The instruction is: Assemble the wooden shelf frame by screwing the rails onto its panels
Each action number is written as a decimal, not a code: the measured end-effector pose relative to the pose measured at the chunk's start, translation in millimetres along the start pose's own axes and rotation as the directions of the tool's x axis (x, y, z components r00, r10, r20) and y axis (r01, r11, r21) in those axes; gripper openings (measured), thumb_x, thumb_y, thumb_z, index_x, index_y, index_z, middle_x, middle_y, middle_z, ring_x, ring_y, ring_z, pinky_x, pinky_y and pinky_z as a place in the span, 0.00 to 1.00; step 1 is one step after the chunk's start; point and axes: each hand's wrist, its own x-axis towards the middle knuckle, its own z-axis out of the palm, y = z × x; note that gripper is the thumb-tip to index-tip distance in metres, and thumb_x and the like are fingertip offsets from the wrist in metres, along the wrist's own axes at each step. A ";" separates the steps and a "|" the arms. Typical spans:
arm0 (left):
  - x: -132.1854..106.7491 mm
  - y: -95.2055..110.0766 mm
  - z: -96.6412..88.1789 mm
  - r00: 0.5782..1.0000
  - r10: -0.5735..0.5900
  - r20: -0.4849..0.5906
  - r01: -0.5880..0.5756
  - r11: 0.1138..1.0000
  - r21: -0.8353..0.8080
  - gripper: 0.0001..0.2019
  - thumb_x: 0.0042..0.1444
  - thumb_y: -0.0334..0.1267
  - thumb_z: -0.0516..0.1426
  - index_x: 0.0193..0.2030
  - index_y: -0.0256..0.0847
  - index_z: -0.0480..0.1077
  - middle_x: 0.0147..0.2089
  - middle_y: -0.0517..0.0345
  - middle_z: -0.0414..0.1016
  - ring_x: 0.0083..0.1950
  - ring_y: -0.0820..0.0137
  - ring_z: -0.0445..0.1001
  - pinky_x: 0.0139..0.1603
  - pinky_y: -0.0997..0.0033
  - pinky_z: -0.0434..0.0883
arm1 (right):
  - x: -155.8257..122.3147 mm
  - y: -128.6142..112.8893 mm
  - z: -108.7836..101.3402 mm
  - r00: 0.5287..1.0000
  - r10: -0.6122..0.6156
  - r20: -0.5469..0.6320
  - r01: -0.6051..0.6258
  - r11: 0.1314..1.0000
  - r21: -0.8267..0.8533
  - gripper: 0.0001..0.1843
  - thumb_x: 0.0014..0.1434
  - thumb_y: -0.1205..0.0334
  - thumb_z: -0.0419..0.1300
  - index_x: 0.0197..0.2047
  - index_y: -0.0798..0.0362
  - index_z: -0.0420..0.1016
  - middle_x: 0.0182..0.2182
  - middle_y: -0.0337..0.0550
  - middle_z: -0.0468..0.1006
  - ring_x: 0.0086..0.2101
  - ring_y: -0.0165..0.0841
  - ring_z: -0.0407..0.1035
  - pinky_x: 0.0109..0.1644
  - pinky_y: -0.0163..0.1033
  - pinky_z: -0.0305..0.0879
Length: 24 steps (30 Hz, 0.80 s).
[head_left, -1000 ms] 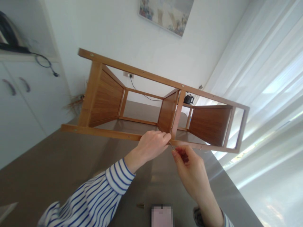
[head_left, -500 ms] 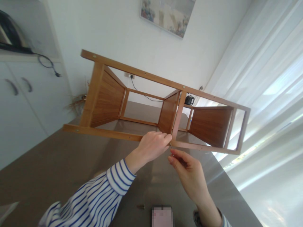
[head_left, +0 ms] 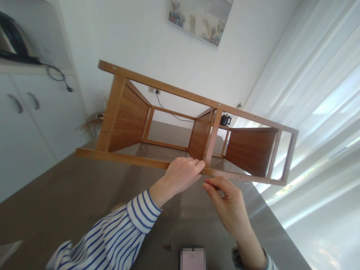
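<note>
A wooden shelf unit (head_left: 146, 160) with several brown panels lies on its side on the table. My left hand (head_left: 184, 173) is closed on its near rail, close to the joint with the middle crossbar. Just right of it, my right hand (head_left: 225, 198) pinches a thin metal hex key (head_left: 204, 175) between thumb and fingertips. The key's far end meets the rail by the joint, next to my left fingers. Its tip and the fastener there are too small to make out.
A dark grey table (head_left: 126, 217) carries the shelf unit. Near its front edge lie a small brass-coloured screw-like piece (head_left: 168, 247) and a blurred-out phone-like object (head_left: 192, 258). White curtains (head_left: 323, 150) hang at the right; a white cabinet (head_left: 28, 131) stands at the left.
My right hand has turned and shifted slightly to the right, its thumb and fingers still pinched on the hex key. My left hand stays on the rail.
</note>
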 end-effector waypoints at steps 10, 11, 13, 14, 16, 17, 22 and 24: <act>-0.3 -0.6 3.2 1.000 -0.002 -0.018 0.002 1.000 0.015 0.04 0.58 0.37 0.56 0.35 0.39 0.65 0.33 0.57 0.75 0.33 0.65 0.75 0.29 0.69 0.65 | 1.9 5.0 7.9 0.978 0.204 -0.051 -0.194 0.969 0.151 0.11 0.62 0.54 0.57 0.44 0.50 0.74 0.31 0.40 0.79 0.31 0.31 0.72 0.35 0.35 0.69; -0.4 -0.7 3.6 1.000 -0.001 -0.020 0.002 1.000 0.014 0.04 0.58 0.36 0.56 0.35 0.39 0.65 0.33 0.57 0.75 0.33 0.65 0.75 0.29 0.69 0.65 | 1.2 6.7 8.8 0.975 0.212 -0.061 -0.198 0.964 0.180 0.13 0.62 0.54 0.57 0.47 0.50 0.73 0.32 0.40 0.79 0.31 0.31 0.73 0.35 0.35 0.70; -0.4 -0.7 4.0 1.000 -0.001 -0.023 0.001 1.000 0.012 0.04 0.58 0.36 0.57 0.36 0.40 0.65 0.33 0.57 0.76 0.34 0.65 0.75 0.29 0.69 0.65 | -0.5 9.4 10.0 0.976 0.200 -0.091 -0.180 0.965 0.193 0.14 0.62 0.55 0.57 0.49 0.49 0.71 0.33 0.40 0.79 0.31 0.31 0.74 0.35 0.35 0.71; -0.4 -0.7 3.9 1.000 -0.002 -0.022 0.002 1.000 0.011 0.04 0.57 0.36 0.57 0.36 0.40 0.65 0.33 0.57 0.76 0.34 0.65 0.75 0.29 0.69 0.65 | -1.1 10.2 10.2 0.978 0.179 -0.106 -0.160 0.972 0.171 0.13 0.62 0.56 0.57 0.48 0.49 0.71 0.33 0.39 0.79 0.32 0.31 0.74 0.35 0.35 0.71; -0.2 -0.6 3.1 1.000 -0.005 -0.017 0.006 1.000 0.008 0.05 0.57 0.36 0.58 0.36 0.39 0.65 0.33 0.57 0.76 0.34 0.65 0.75 0.29 0.70 0.65 | -1.7 10.6 9.6 0.985 0.119 -0.125 -0.109 0.991 0.078 0.09 0.62 0.57 0.58 0.43 0.50 0.74 0.32 0.39 0.80 0.31 0.31 0.74 0.35 0.35 0.70; -0.1 -0.5 2.6 1.000 -0.007 -0.014 0.007 1.000 0.007 0.05 0.57 0.37 0.58 0.36 0.39 0.65 0.33 0.57 0.75 0.34 0.65 0.75 0.30 0.70 0.65 | -1.4 10.3 8.9 0.988 0.079 -0.130 -0.077 0.997 0.020 0.07 0.61 0.58 0.58 0.41 0.50 0.75 0.30 0.38 0.79 0.30 0.31 0.74 0.35 0.34 0.70; 0.3 0.3 1.0 1.000 -0.007 -0.010 0.008 1.000 0.015 0.04 0.56 0.35 0.58 0.36 0.39 0.65 0.33 0.57 0.75 0.35 0.65 0.76 0.30 0.70 0.65 | 3.3 8.5 2.8 0.972 -0.186 -0.146 0.156 0.968 -0.199 0.06 0.62 0.62 0.58 0.40 0.51 0.76 0.35 0.42 0.79 0.34 0.31 0.73 0.39 0.35 0.69; 0.2 0.6 1.5 1.000 -0.010 -0.014 0.010 1.000 0.019 0.04 0.56 0.34 0.57 0.36 0.39 0.65 0.33 0.57 0.76 0.34 0.65 0.75 0.29 0.70 0.65 | 4.5 8.8 -0.2 0.955 -0.264 -0.139 0.214 0.931 -0.297 0.06 0.62 0.63 0.58 0.40 0.52 0.77 0.37 0.45 0.78 0.37 0.33 0.72 0.41 0.36 0.69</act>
